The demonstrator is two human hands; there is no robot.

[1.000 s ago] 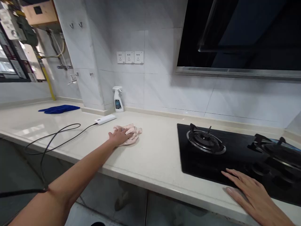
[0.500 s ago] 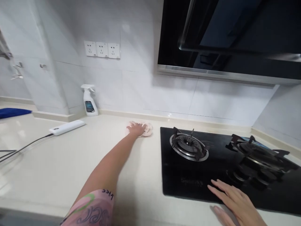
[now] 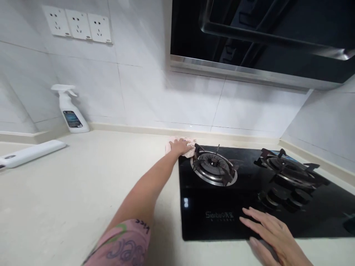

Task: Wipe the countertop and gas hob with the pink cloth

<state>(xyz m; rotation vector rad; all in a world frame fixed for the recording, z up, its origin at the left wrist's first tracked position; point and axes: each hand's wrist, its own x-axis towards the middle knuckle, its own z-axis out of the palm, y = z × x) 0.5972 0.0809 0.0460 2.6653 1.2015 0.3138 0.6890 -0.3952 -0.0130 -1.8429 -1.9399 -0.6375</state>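
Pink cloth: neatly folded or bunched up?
Bunched up: the pink cloth shows rumpled, uneven edges around the left hand on top of it.

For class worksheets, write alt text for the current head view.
A person's left hand lies on a pink cloth at the back-left corner of a black hob; the right hand is by its front edge. A white spray bottle stands farther left.

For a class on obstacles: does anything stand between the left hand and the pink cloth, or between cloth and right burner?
Nothing visible: the left hand rests on the pink cloth. Between cloth and right burner stands the left burner with its raised pan support.
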